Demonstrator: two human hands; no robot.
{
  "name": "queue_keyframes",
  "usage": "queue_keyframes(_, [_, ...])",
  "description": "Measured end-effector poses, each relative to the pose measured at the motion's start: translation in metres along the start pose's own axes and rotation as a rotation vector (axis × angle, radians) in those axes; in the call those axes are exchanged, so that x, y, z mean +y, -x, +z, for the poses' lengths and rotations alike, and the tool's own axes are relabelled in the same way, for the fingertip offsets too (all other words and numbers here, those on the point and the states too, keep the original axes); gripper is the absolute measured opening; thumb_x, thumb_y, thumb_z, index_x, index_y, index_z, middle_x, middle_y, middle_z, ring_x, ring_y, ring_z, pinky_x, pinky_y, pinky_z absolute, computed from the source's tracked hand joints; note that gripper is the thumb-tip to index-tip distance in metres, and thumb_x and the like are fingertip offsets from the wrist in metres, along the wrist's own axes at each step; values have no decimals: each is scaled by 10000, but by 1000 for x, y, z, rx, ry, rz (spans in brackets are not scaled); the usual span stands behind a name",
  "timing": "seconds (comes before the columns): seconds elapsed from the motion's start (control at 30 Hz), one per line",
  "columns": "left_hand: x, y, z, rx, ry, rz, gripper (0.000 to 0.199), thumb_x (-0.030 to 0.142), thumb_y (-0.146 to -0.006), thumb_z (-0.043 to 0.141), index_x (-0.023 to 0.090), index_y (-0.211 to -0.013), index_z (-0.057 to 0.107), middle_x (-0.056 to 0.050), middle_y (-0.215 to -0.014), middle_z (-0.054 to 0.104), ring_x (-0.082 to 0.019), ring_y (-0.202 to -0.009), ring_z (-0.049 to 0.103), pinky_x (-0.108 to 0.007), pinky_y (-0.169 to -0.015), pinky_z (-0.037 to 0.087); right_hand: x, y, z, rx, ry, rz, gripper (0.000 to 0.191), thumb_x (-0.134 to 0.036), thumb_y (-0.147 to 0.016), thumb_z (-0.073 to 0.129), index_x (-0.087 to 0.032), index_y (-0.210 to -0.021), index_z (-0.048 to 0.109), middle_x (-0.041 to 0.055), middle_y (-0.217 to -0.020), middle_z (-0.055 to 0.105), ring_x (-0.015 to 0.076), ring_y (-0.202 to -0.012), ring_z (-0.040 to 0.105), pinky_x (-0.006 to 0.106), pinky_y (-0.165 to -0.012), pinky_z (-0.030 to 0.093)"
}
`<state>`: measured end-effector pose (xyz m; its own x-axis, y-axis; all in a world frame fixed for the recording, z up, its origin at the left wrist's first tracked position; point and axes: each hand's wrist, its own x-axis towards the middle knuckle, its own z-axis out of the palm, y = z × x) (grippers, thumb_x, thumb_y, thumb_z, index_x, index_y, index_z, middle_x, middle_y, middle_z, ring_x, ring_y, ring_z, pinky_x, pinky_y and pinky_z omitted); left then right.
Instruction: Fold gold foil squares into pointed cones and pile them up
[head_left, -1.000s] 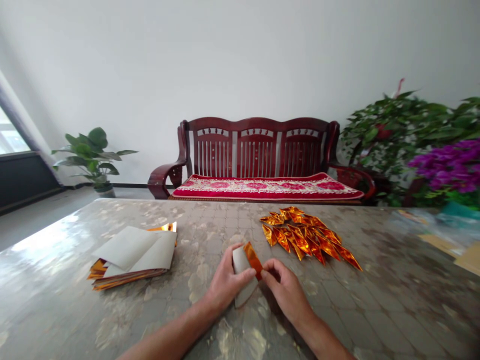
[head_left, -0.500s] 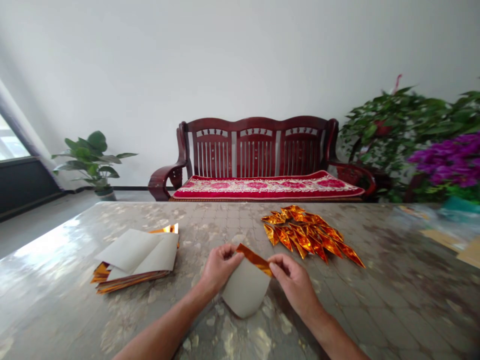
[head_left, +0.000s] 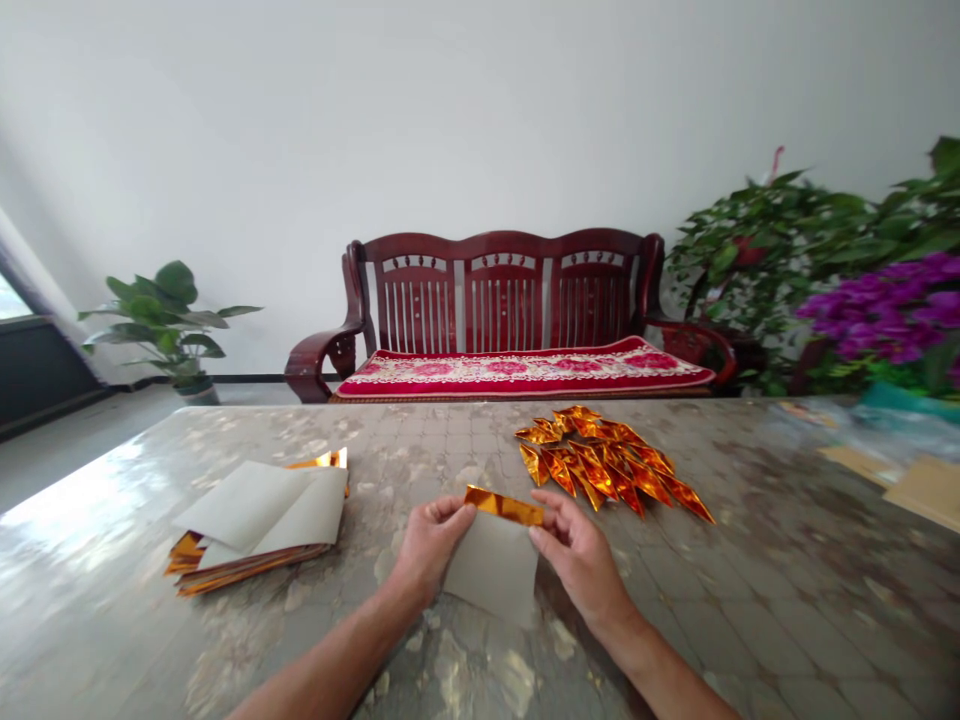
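Note:
A sheet of paper (head_left: pixel 493 570), grey-white on its near face, has a shiny gold strip folded over along its far edge. My left hand (head_left: pixel 429 540) pinches the strip's left end between thumb and fingers. At the right end, my right hand (head_left: pixel 576 545) grips the same fold, its thumb on the near side. A stack of sheets (head_left: pixel 262 515), grey-white with gold undersides, lies to the left. Beyond my right hand lies a pile of folded gold pieces (head_left: pixel 607 460) with pointed ends.
The patterned table (head_left: pixel 712 620) spans the foreground. Plastic bags (head_left: pixel 907 430) and brown cardboard (head_left: pixel 926 490) lie at its right. Behind it stand a dark red wooden bench (head_left: pixel 502 290), a potted plant (head_left: pixel 176 325) at left, and greenery with purple flowers (head_left: pixel 889 310) at right.
The gold fold has turned from slanting down to the right to nearly level, and my right hand has risen slightly. The whole view has shifted a little, moving the surroundings left.

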<state>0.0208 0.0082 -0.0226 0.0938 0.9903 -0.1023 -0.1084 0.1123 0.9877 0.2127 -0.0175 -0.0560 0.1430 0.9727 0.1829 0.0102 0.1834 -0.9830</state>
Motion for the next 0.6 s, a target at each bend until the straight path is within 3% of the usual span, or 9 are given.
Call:
queue_keyframes(0.33, [3, 4, -1, -78, 25, -40, 352, 452, -634, 769, 118, -747, 772, 14, -538, 610, -77, -465, 448, -180, -466, 318, 7, -5, -7, 1, 31, -16, 480, -401, -782, 654, -190, -1206, 578, 49, -883, 730, 222, -785, 677, 340, -716, 503])
queue_keyframes(0.5, [3, 3, -1, -150, 73, -21, 414, 427, -570, 834, 116, -837, 768, -35, -668, 711, -147, -576, 607, -233, -581, 469, 11, -7, -9, 21, 72, -27, 480, -388, -773, 651, -185, -1203, 582, 23, -823, 704, 203, -745, 652, 320, -699, 485])
queue_keyframes(0.6, [3, 0, -3, -188, 73, 17, 455, 393, -537, 860, 117, -887, 765, -53, -739, 741, -166, -618, 637, -250, -622, 492, 10, -6, -9, 19, 109, -42, 456, -360, -777, 645, -180, -1193, 593, 7, -782, 679, 182, -699, 620, 303, -670, 470])
